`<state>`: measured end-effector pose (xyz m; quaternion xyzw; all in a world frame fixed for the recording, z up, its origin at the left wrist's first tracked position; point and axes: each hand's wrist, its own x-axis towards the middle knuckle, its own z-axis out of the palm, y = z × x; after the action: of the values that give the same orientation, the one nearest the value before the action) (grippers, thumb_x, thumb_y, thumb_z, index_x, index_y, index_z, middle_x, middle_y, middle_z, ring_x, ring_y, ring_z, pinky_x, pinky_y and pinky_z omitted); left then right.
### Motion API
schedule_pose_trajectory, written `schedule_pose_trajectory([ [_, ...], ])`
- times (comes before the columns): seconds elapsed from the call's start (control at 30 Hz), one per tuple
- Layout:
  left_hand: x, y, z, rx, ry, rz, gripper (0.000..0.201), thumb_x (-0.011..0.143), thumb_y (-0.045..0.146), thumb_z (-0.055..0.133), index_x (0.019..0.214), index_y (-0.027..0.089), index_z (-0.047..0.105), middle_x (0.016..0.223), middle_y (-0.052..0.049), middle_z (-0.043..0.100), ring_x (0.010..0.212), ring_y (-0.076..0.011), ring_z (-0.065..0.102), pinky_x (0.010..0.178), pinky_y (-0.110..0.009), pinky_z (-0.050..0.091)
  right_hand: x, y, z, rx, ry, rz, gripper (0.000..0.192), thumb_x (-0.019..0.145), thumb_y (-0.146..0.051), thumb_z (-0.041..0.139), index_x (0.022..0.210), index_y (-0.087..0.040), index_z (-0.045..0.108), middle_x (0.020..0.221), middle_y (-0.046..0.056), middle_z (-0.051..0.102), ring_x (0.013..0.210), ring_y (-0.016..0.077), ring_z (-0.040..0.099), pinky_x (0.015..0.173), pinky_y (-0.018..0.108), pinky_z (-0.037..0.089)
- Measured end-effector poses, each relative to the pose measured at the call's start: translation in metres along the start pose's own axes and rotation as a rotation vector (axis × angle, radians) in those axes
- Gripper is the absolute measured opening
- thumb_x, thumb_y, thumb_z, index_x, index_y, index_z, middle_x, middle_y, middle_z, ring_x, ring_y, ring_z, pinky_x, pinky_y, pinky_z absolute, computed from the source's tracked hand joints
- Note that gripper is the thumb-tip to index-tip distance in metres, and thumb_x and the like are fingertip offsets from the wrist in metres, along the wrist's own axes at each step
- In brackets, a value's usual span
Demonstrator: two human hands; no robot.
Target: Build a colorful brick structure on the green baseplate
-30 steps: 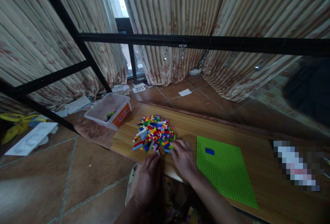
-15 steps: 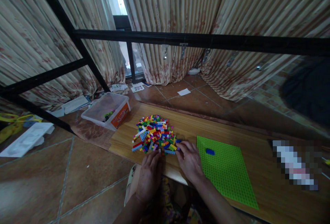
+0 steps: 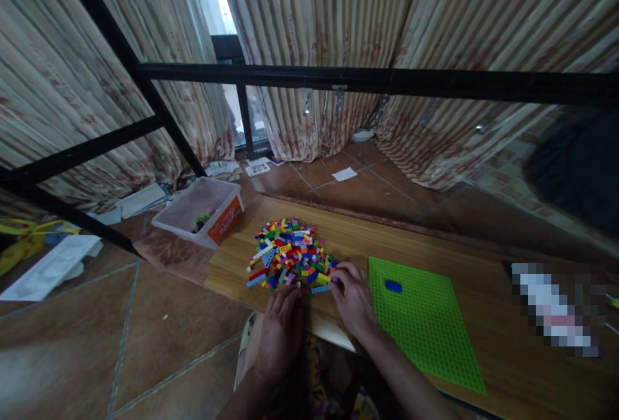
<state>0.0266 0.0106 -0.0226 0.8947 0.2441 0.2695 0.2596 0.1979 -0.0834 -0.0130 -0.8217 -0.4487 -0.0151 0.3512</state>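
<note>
A heap of small toy building bricks [image 3: 290, 252] in many colours lies on the low wooden table. My left hand [image 3: 280, 313] rests at the heap's near edge, fingers curled together; a small pale piece shows by the fingertips, but whether it is gripped is unclear. At the heap's right edge, my right hand [image 3: 354, 294] has its thumb and fingers bent inward around small bricks, with blue and purple showing beside the tips. To its right lies a green studded baseplate [image 3: 425, 323], bearing a blue brick piece [image 3: 393, 286] near its upper left corner.
The wooden table [image 3: 348, 220] spans the middle and right. A clear plastic box [image 3: 193, 210] with an orange label and a few bricks inside stands off its left end. Black metal bars [image 3: 290, 76] cross in front of striped curtains [image 3: 329, 13]. Papers [image 3: 344, 174] lie on the tiled floor.
The view has shifted very slightly. Both hands stay at nearly the same spots by the heap, with only small finger movement.
</note>
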Motion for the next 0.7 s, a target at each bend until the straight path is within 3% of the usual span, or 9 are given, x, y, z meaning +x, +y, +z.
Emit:
schedule_pose_trajectory([
  [0.2, 0.004, 0.015, -0.003, -0.074, 0.045, -0.042, 0.037, 0.092, 0.019, 0.047, 0.128, 0.021, 0.050, 0.127, -0.012, 0.057, 0.120, -0.0236, 0.053, 0.100, -0.047, 0.048, -0.010, -0.001, -0.002, -0.067, 0.085, -0.159, 0.013, 0.091, -0.018, 0.050, 0.093, -0.022, 0.062, 0.113, 0.006, 0.060, 0.103, 0.0229, 0.053, 0.091, 0.041, 0.042],
  [0.37, 0.017, 0.036, -0.004, -0.284, -0.001, -0.198, 0.040, 0.091, 0.028, 0.051, 0.131, 0.021, 0.050, 0.130, -0.012, 0.057, 0.121, -0.0239, 0.053, 0.103, -0.046, 0.045, -0.013, -0.008, -0.016, 0.022, 0.096, -0.214, 0.015, 0.093, -0.018, 0.048, 0.099, -0.022, 0.061, 0.106, 0.006, 0.066, 0.101, 0.0206, 0.058, 0.091, 0.040, 0.045],
  [0.53, 0.034, 0.058, -0.006, -0.780, -0.145, -0.424, 0.038, 0.087, 0.043, 0.055, 0.116, 0.018, 0.060, 0.110, -0.009, 0.068, 0.100, -0.0222, 0.064, 0.084, -0.034, 0.054, -0.029, -0.024, -0.034, 0.260, 0.064, -0.126, 0.013, 0.093, -0.022, 0.049, 0.099, -0.024, 0.060, 0.098, 0.005, 0.069, 0.094, 0.0180, 0.063, 0.084, 0.033, 0.051],
  [0.7, 0.031, 0.077, -0.002, -1.031, -0.260, -0.606, 0.038, 0.079, 0.048, 0.064, 0.100, 0.016, 0.068, 0.089, -0.006, 0.071, 0.084, -0.0205, 0.065, 0.073, -0.029, 0.053, -0.052, -0.032, -0.045, 0.374, 0.050, 0.002, 0.025, 0.092, -0.022, 0.050, 0.115, -0.025, 0.058, 0.107, 0.005, 0.068, 0.099, 0.0177, 0.064, 0.086, 0.030, 0.052],
])
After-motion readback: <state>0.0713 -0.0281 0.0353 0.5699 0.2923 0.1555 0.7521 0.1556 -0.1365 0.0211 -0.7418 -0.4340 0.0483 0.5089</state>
